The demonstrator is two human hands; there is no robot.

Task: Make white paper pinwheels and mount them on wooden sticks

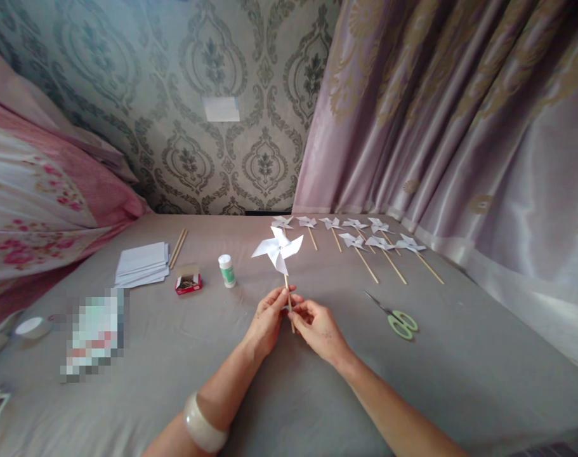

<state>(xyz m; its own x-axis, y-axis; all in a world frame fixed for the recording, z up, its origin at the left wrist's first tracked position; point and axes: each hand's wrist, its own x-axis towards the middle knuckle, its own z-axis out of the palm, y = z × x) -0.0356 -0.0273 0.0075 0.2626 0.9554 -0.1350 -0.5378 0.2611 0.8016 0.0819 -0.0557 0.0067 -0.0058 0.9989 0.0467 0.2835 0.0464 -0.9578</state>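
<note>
A white, four-bladed paper pinwheel (280, 250) on a thin, pale wooden stick (290, 303) is standing nearly upright between the two hands, its top leaning slightly to the left, above the middle of a grey, cloth-covered surface (450, 362). The left hand (266, 320) is gripping the stick below the blades, its thumb and fingers closing around it. The right hand (323, 330) is pinching the same stick lower down between thumb and fingers, and the bottom end is poking out beneath them.

The pinwheel is probably weighing very little. The stick is looking stiff and straight, so it is offering the safest place to take hold, just where both hands are gripping. The folded blades are seeming soft and easy to crease, so fingers should be staying off them and off the centre, where the folds are meeting.

To the right, eight similar white pinwheels (379, 244) are lying in two rows, and a pair of scissors with light green handles (396, 315) is resting nearer the right hand. To the left, a white glue stick with a green label (227, 273) is standing beside a small, open red cardboard box (190, 289).
</note>
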